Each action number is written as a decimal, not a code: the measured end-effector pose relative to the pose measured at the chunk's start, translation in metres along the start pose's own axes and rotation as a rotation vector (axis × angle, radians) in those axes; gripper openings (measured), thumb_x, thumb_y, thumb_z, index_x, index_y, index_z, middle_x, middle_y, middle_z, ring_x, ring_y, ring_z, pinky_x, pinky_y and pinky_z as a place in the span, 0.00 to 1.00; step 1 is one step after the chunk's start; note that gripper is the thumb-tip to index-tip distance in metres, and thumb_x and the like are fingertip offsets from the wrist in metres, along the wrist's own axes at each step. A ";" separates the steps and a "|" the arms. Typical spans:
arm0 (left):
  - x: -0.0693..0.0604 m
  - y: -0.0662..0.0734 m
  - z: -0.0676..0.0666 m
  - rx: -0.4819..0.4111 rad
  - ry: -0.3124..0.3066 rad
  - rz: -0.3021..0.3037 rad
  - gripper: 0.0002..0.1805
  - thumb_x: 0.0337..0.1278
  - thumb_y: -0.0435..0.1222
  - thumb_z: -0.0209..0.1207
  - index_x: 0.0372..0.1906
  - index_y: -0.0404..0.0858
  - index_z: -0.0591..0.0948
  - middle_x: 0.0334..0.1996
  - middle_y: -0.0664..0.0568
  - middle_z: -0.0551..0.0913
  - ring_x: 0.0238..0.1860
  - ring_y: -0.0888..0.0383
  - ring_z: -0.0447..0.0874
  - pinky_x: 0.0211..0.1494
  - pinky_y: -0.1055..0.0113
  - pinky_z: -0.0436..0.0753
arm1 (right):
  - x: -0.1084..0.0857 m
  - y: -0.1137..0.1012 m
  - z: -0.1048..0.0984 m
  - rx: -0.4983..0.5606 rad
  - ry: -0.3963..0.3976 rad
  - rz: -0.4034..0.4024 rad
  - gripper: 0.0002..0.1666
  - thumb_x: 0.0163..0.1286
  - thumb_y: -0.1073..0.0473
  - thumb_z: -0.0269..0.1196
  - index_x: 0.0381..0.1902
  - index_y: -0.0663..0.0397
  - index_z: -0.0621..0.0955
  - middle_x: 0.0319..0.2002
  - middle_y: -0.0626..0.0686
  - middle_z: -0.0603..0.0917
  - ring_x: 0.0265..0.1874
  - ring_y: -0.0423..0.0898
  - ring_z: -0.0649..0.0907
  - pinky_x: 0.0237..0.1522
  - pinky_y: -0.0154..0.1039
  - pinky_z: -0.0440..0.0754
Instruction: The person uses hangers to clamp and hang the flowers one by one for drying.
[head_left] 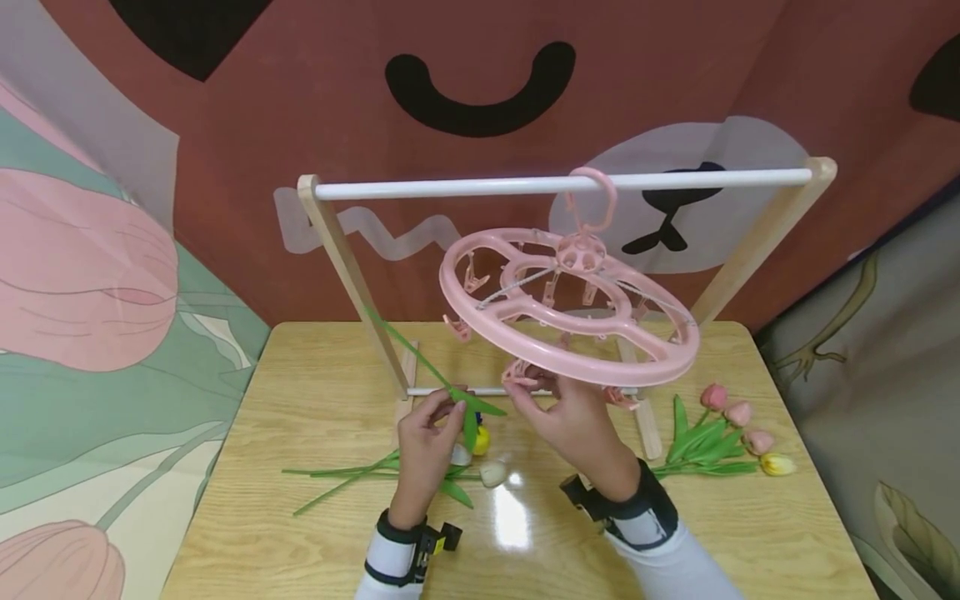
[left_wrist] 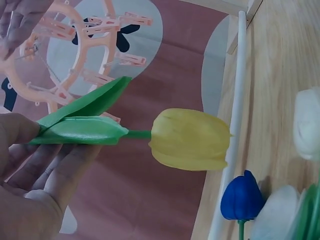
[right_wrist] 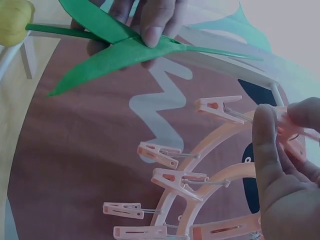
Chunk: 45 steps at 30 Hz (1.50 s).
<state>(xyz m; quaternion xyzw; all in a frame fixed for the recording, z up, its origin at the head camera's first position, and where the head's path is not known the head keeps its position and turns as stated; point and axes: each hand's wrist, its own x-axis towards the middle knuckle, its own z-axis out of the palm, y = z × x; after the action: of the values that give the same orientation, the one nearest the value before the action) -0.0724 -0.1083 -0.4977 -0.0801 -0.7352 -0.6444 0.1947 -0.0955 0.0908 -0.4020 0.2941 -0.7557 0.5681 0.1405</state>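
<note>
My left hand point(head_left: 427, 442) pinches an artificial yellow tulip point(left_wrist: 190, 140) at its stem and green leaves. In the head view the stem point(head_left: 412, 354) points up and left, with the yellow head low behind the hand. A pink round drying hanger point(head_left: 570, 360) with several clips hangs tilted by its hook from a white bar point(head_left: 450, 187). At its near rim, my right hand point(head_left: 577, 425) grips a pink clip point(head_left: 519, 372) between thumb and fingers. The right wrist view shows that clip partly covered by the fingers. The tulip is apart from the clip.
Wooden posts point(head_left: 345, 267) carry the bar on both sides. White tulips point(head_left: 492, 474) and a blue tulip point(left_wrist: 242, 195) lie on the wooden table point(head_left: 247, 500) below my left hand. Pink tulips point(head_left: 714, 396) and another yellow tulip point(head_left: 777, 464) lie at the right.
</note>
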 end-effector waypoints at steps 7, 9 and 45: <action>0.001 0.004 0.003 0.031 -0.015 0.038 0.08 0.67 0.26 0.63 0.47 0.34 0.87 0.45 0.43 0.91 0.38 0.48 0.91 0.38 0.66 0.92 | 0.002 0.000 0.002 0.065 0.009 0.010 0.24 0.63 0.76 0.70 0.56 0.63 0.78 0.46 0.57 0.89 0.44 0.45 0.90 0.47 0.36 0.90; 0.001 0.006 0.004 0.034 -0.017 0.044 0.08 0.67 0.25 0.63 0.47 0.33 0.87 0.45 0.42 0.91 0.38 0.48 0.91 0.38 0.65 0.92 | 0.001 0.001 0.002 0.065 0.014 0.023 0.25 0.61 0.75 0.71 0.55 0.62 0.79 0.46 0.56 0.89 0.44 0.44 0.90 0.48 0.36 0.90; 0.004 0.020 0.015 0.144 -0.029 0.229 0.09 0.65 0.25 0.64 0.48 0.33 0.87 0.32 0.45 0.87 0.22 0.67 0.73 0.18 0.73 0.78 | 0.007 0.017 0.014 -0.308 0.046 -0.111 0.19 0.50 0.55 0.81 0.40 0.48 0.88 0.33 0.43 0.87 0.33 0.37 0.82 0.34 0.29 0.82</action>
<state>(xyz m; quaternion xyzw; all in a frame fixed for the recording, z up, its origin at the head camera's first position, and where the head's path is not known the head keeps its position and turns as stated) -0.0712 -0.0910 -0.4792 -0.1584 -0.7683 -0.5622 0.2616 -0.1093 0.0790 -0.4159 0.2975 -0.8131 0.4431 0.2323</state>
